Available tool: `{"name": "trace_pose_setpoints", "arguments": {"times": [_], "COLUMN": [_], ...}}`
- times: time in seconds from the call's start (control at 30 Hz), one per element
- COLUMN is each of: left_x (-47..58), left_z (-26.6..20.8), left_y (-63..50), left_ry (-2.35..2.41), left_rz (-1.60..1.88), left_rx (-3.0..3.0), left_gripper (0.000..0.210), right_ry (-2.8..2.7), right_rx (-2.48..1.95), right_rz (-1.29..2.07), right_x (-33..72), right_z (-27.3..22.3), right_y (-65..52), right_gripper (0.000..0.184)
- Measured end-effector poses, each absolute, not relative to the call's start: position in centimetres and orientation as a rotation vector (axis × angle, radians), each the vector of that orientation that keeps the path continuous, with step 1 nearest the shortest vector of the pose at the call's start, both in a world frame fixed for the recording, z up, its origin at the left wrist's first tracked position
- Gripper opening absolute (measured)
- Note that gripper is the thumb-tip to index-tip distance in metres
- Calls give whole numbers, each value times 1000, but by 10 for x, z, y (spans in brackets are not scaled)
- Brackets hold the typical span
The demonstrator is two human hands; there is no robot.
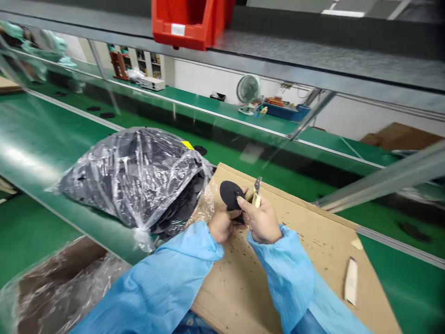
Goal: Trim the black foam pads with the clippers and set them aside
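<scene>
My left hand (221, 226) is closed on the lower edge of a thin black disc (229, 194), held up over a cardboard sheet (250, 287). My right hand (264, 220) is closed around a small knife (256, 194) with a cream handle, its blade pointing up. The thumb of that hand also touches the right side of the disc. Part of the disc is hidden behind the fingers. Small black scraps are scattered over the cardboard. To the left lies a clear plastic bag (135, 171) packed with black pieces, open toward my hands.
A cream, handle-like object (351, 280) lies on the cardboard at right. Lower left stands an open box (62, 269) lined with clear plastic. A red bin (182, 28) sits on the overhead shelf (313, 60). Beyond the green bench are a rail and a fan (248, 90).
</scene>
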State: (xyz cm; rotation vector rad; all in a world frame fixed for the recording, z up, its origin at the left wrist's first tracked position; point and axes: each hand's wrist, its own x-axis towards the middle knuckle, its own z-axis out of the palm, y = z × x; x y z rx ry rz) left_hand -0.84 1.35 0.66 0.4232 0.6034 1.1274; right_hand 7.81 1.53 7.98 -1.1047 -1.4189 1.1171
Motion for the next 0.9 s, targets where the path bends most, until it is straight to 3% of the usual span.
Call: {"name": "trace_pose_setpoints", "arguments": {"times": [0.17,0.33,0.43,0.7,0.9], "left_x": [-4,-4,-3,-6,-2], "left_z": [5,6,6,9,6], "left_y": [2,-1,-3,-2,-1], "left_ry": [614,664,661,755,779], "left_rz": [1171,1112,1127,1038,1226], "left_rx": [485,576,619,552,635], "left_gripper": [42,44,48,42,49], "right_ry": [-1337,-1564,-1763,-1823,-1498], "right_rx": [-1183,-1232,-1142,-957,-1236], "right_rz": [785,163,-37,-9,174], "right_x": [139,148,145,151,146], "right_z": [40,-2,-4,2,2], "right_y": [1,-11,-16,-12,-20], "right_gripper": [22,6,11,29,20]}}
